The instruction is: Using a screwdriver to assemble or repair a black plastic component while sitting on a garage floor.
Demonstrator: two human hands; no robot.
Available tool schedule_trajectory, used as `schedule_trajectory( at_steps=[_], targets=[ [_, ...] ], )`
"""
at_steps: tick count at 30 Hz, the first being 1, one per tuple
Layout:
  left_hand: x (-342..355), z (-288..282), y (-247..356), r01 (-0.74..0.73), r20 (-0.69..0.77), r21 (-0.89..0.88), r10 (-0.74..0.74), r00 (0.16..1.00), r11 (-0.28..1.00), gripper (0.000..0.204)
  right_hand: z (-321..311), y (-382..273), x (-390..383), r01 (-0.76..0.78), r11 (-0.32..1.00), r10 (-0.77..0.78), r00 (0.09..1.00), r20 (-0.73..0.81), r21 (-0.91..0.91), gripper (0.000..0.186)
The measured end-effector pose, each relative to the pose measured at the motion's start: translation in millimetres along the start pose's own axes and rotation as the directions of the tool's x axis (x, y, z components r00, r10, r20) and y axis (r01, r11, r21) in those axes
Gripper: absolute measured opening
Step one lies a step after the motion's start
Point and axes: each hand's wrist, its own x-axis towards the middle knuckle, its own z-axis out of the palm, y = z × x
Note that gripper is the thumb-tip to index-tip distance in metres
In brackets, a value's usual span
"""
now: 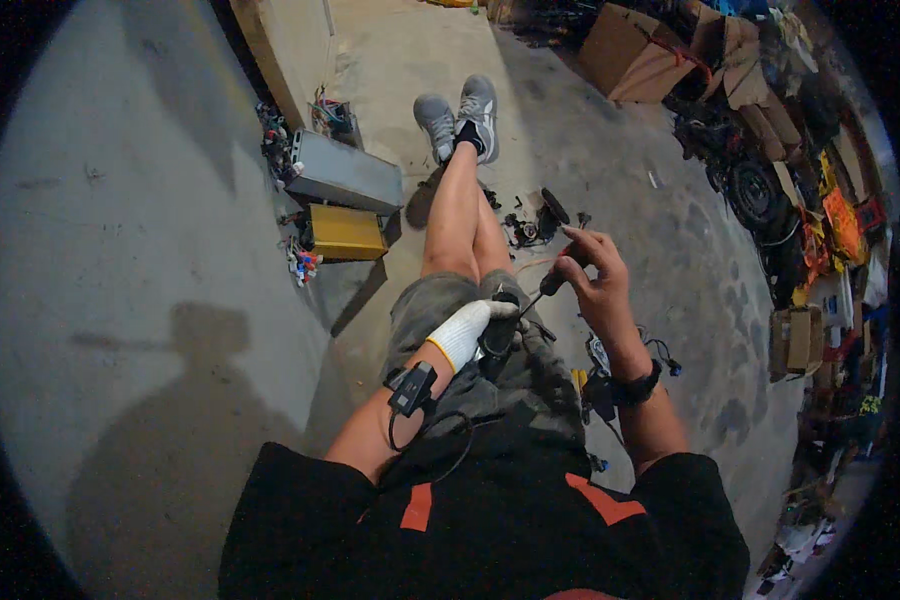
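Note:
My left hand (470, 328), in a white knit glove, is closed around a dark, rounded part (497, 348) resting on my lap. What kind of part it is cannot be made out. My bare right hand (598, 278) pinches the dark handle of a screwdriver (550, 286) between thumb and fingers. The screwdriver slants down to the left, its tip at the dark part beside my gloved fingers; whether it sits in a screw is too small to see.
At my left, a silver metal case (345, 172) and a gold one (346, 232) stand with wires sticking out. Loose black parts (533, 225) lie right of my legs. Cardboard boxes (632, 58), a black wheel (757, 190) and mixed clutter line the far right.

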Motion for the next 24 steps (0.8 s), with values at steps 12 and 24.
schedule_trajectory(
  at_steps=[12,24],
  targets=[
    [-9.6,13.2,4.6,-0.035,-0.004,-0.044,0.035,0.999,0.998,0.022,-6.9,-10.9,2.1,-0.012,0.991,0.009,1.000,-0.023,-0.134,0.044],
    [-17.6,14.8,5.3,-0.013,-0.063,-0.032,0.011,0.998,0.999,0.021,4.5,-12.8,1.1,-0.013,0.997,0.023,0.991,-0.128,0.079,0.032]
  ],
)
